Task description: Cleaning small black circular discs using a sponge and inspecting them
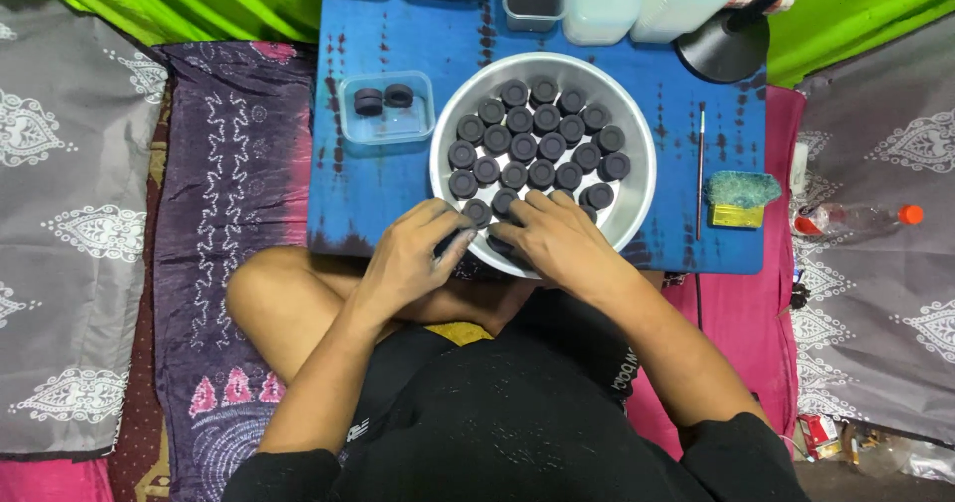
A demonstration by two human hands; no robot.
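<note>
Blue surface [398, 194]: your left hand [413, 258] pinches a black disc [450, 241] at the pan [637, 199] rim; right hand [562, 243] lies flat on discs, holding nothing visible.

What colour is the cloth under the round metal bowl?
Blue with dark tie-dye streaks, the cloth under the round metal bowl, seen in the head view.

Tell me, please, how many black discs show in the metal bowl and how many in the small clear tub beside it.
Black discs in the metal bowl, fully in view: about 24; the hands hide the near rim, so more may lie beneath.
Black discs in the small clear tub: 2
Total in view: about 26
</note>
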